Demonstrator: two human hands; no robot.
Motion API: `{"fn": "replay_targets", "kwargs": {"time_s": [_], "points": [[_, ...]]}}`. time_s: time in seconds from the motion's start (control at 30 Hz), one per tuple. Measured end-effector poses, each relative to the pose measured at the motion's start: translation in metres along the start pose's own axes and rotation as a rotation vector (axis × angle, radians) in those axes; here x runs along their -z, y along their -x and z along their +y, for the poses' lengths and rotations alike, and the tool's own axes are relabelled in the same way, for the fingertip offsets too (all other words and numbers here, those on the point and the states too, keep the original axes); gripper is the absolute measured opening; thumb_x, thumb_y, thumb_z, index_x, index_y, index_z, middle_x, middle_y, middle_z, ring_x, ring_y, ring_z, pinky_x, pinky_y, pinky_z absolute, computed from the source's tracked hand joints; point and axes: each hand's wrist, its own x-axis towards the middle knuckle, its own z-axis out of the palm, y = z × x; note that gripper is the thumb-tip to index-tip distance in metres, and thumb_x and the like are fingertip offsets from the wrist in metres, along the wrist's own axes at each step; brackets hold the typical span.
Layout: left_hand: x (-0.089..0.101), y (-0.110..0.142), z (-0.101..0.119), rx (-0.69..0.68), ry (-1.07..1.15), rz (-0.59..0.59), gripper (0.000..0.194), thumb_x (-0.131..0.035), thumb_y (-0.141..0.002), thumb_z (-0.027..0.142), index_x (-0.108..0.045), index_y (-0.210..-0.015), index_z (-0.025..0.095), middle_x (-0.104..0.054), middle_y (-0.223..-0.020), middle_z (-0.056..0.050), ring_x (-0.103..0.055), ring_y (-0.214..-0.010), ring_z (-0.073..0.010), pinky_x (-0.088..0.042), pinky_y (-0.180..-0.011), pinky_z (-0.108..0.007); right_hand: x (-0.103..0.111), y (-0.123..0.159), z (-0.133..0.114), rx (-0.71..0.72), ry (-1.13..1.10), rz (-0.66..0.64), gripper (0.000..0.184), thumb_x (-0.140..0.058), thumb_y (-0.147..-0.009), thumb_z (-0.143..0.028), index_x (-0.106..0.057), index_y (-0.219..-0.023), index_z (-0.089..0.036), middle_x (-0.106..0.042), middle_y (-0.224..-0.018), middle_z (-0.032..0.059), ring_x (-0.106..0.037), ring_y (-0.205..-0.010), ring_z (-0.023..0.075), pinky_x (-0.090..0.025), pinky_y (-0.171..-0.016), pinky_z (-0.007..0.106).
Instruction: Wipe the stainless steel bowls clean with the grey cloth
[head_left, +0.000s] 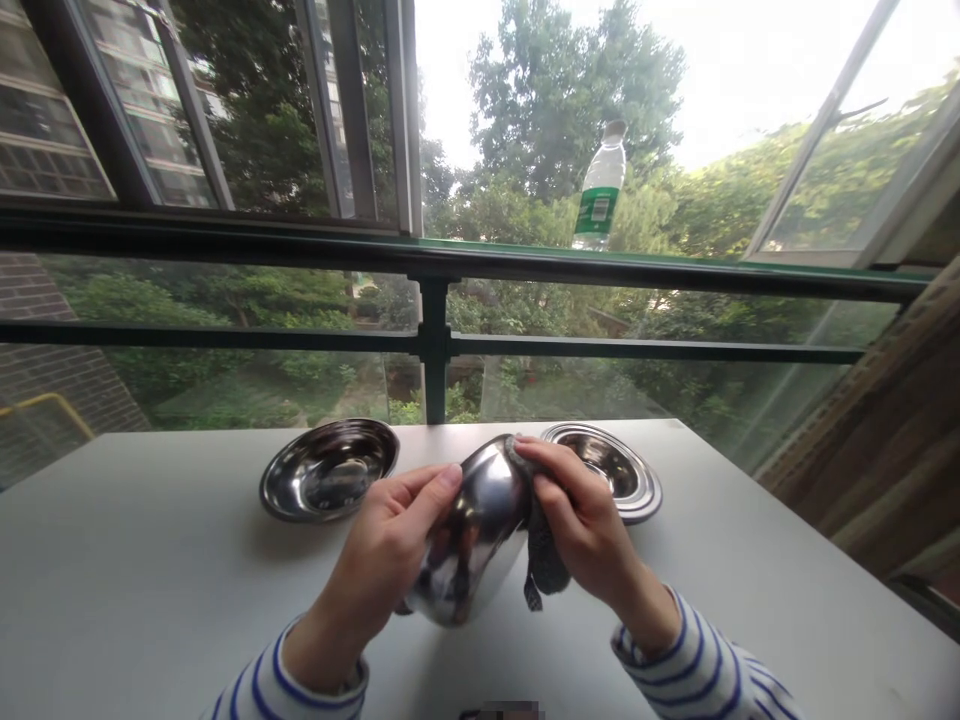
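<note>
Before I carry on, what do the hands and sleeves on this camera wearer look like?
The left hand and right hand are both bare, with no gloves, rings or watch showing. The left sleeve and right sleeve match: white with narrow blue stripes running around the arm, loose at the cuffs and ending near the wrists. I see no cables or markings.

A clear plastic bottle with a green label [600, 195] stands up at the dark green metal railing [510, 262], its cap pale against the trees. Leafy green trees [577, 100] fill the view beyond the glass. Over on the left, there's a grey brick wall [60, 330] with a curved yellow bar [45, 402] in front, grey-framed window panes [360, 110] above; and at the right, a brown curtain [885, 430] hangs beside the white table [187, 620].
</note>
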Motion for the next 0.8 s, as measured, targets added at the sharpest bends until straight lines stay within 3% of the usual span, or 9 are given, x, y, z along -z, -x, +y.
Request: {"fn": "replay_targets", "kwargs": {"time_s": [0.13,0.2,0.27,0.43,0.5,0.63,0.7,0.8], "points": [[-0.003,0.0,-0.002,-0.013,0.022,-0.002,0.024,-0.066,-0.069,0.037,-0.07,-0.071,0.014,-0.057,-0.051,-0.002,-0.05,-0.046,-0.0116,-0.037,-0.042,-0.019,0.003,0.002,-0.02,0.285,0.095,-0.131,0.039,-0.046,-0.078,-0.013,-0.054,-0.115,-0.019,-0.059,-0.118,0.0094,-0.049,-0.114,0.0257,-0.043,-0.094,0.047],[-0.003,0.0,-0.003,-0.041,0.003,-0.005,0.023,-0.066,-0.068,0.036,-0.07,-0.071,0.014,-0.058,-0.052,-0.002,-0.051,-0.047,-0.0118,-0.038,-0.044,-0.019,0.004,0.002,-0.022,0.357,0.105,-0.17,0.041,-0.047,-0.077,-0.013,-0.054,-0.116,-0.019,-0.059,-0.119,0.0088,-0.048,-0.115,0.0262,-0.043,-0.094,0.047],[-0.002,0.0,-0.004,-0.048,-0.015,0.002,0.023,-0.066,-0.068,0.037,-0.069,-0.068,0.014,-0.058,-0.052,-0.002,-0.051,-0.047,-0.0122,-0.038,-0.043,-0.019,0.003,0.0,-0.016,0.293,0.076,-0.136,0.038,-0.046,-0.079,-0.013,-0.055,-0.115,-0.02,-0.059,-0.118,0.0084,-0.049,-0.113,0.0248,-0.043,-0.094,0.045],[0.001,-0.002,-0.003,-0.029,-0.011,0.046,0.025,-0.066,-0.067,0.038,-0.062,-0.058,0.016,-0.051,-0.047,0.001,-0.051,-0.043,-0.0128,-0.036,-0.04,-0.02,-0.002,-0.002,0.004,-0.095,0.014,0.003,0.029,-0.041,-0.086,-0.016,-0.059,-0.108,-0.02,-0.064,-0.108,0.0077,-0.058,-0.101,0.0203,-0.049,-0.088,0.038],[0.0,-0.002,-0.003,-0.021,-0.006,0.038,0.025,-0.066,-0.068,0.038,-0.061,-0.058,0.016,-0.05,-0.047,0.001,-0.051,-0.043,-0.0124,-0.036,-0.041,-0.02,-0.003,-0.001,-0.001,-0.071,0.035,0.004,0.03,-0.04,-0.086,-0.015,-0.058,-0.11,-0.019,-0.063,-0.109,0.0082,-0.057,-0.103,0.0208,-0.048,-0.089,0.04],[-0.002,-0.001,-0.004,-0.025,-0.025,-0.006,0.023,-0.064,-0.071,0.037,-0.065,-0.065,0.015,-0.052,-0.049,0.001,-0.05,-0.046,-0.0114,-0.037,-0.044,-0.019,-0.002,0.004,-0.019,0.239,0.107,-0.108,0.039,-0.046,-0.08,-0.013,-0.054,-0.117,-0.019,-0.058,-0.12,0.0091,-0.048,-0.114,0.0254,-0.042,-0.095,0.046],[-0.003,0.0,-0.005,-0.049,-0.041,-0.009,0.023,-0.063,-0.072,0.036,-0.066,-0.067,0.015,-0.054,-0.051,0.0,-0.049,-0.047,-0.0107,-0.037,-0.044,-0.018,-0.002,0.005,-0.019,0.323,0.097,-0.14,0.041,-0.048,-0.078,-0.013,-0.053,-0.118,-0.019,-0.057,-0.121,0.0085,-0.047,-0.116,0.0261,-0.041,-0.096,0.047],[-0.002,0.001,-0.005,-0.055,-0.047,0.025,0.025,-0.064,-0.07,0.037,-0.062,-0.059,0.015,-0.055,-0.05,-0.001,-0.049,-0.045,-0.0105,-0.035,-0.042,-0.019,-0.004,0.002,-0.003,0.188,0.008,-0.045,0.035,-0.044,-0.082,-0.012,-0.057,-0.113,-0.019,-0.06,-0.117,0.0078,-0.052,-0.111,0.0229,-0.044,-0.094,0.042]]}}
